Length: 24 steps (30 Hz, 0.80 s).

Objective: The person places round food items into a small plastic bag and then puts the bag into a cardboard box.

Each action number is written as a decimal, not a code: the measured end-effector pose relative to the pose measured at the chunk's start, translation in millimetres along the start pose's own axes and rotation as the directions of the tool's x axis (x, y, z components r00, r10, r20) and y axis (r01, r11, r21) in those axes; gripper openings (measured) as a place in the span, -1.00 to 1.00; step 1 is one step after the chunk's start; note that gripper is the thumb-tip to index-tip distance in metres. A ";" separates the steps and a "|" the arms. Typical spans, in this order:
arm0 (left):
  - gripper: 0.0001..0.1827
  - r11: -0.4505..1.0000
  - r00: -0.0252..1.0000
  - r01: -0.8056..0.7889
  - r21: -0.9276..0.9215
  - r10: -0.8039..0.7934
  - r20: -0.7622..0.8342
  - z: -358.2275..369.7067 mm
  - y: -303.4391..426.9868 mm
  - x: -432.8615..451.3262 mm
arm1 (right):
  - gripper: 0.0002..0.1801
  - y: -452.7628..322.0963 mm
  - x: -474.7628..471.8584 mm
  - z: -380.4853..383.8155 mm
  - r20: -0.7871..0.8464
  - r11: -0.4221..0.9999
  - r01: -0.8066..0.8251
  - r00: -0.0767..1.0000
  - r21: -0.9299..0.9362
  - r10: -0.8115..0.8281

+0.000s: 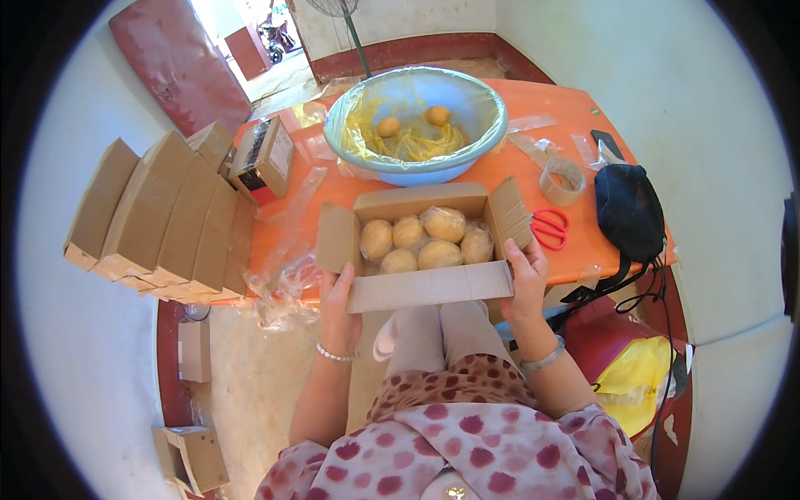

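Note:
An uncovered cardboard box is at the near edge of the orange table, its flaps folded outward. Inside lie several round yellow-tan fruits, at least some wrapped in clear plastic film. My left hand grips the box's near left corner, thumb on top. At the near right corner, my right hand holds it beside the raised right flap. Behind the box stands a light blue basin lined with clear and yellow plastic, with two similar fruits in it.
Several cardboard boxes stand in a row at the table's left, near a taped carton. To the right lie red-handled scissors, a tape roll and a black pouch. Crumpled plastic film hangs over the orange table's near edge.

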<state>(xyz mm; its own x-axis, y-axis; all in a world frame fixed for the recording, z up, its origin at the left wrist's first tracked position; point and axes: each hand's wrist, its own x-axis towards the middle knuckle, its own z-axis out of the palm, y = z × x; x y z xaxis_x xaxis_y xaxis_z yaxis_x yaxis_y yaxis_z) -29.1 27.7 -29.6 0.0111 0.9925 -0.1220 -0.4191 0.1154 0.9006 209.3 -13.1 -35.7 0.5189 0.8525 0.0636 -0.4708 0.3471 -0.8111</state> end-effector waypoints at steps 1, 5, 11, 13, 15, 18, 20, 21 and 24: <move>-0.58 1.000 1.000 -0.009 -0.011 0.009 0.000 -0.5 -2.0 -0.3 | -0.61 1.8 0.0 -0.9 -0.017 0.999 -0.036 0.999 0.027 0.036; -0.52 1.000 1.000 -0.005 -0.019 0.006 0.024 -13.0 -17.7 0.3 | -0.68 -4.4 2.8 2.6 -0.047 0.985 -0.063 0.996 0.158 0.071; -0.37 0.994 0.959 -0.106 -0.007 0.104 0.265 -20.3 -24.5 -0.9 | -0.64 -3.8 5.8 -18.2 0.066 0.993 -0.062 0.996 0.096 0.056; -0.28 0.988 0.933 -0.151 -0.018 0.149 0.327 -21.0 -23.8 -1.1 | -0.63 -1.8 5.7 -22.0 0.102 0.988 -0.050 0.994 0.144 0.035; -0.16 0.984 0.912 -0.177 -0.008 0.167 0.375 -25.5 -16.9 -2.4 | -0.58 -2.3 7.9 -23.7 0.154 0.974 -0.049 0.988 0.223 0.015; 0.04 0.973 0.870 -0.221 0.060 0.169 0.464 -33.0 -13.0 -3.1 | -0.49 -2.4 11.9 -38.9 0.306 0.997 -0.038 0.952 0.069 0.015; 0.10 0.968 0.821 -0.243 0.066 0.169 0.546 -37.7 -11.1 -2.9 | -0.34 0.8 18.2 -57.2 0.448 1.000 -0.024 0.894 0.007 0.018; 0.13 0.965 0.793 -0.254 0.068 0.168 0.586 -40.0 -10.9 -1.8 | -0.32 -2.9 16.8 -53.8 0.473 0.991 0.065 0.881 -0.119 -0.001; 0.21 0.977 0.727 -0.200 0.073 0.098 0.679 -50.8 -4.1 2.1 | -0.28 -16.0 12.3 -43.7 0.539 0.853 0.316 0.841 -0.415 -0.049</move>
<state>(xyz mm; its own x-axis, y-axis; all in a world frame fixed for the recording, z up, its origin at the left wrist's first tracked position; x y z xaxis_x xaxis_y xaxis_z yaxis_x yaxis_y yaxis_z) -73.5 27.2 -54.7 0.5837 0.7609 0.2835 -0.3459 -0.0829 0.9346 254.3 -25.2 -47.4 0.0748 0.9106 0.4064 0.0587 0.4028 -0.9134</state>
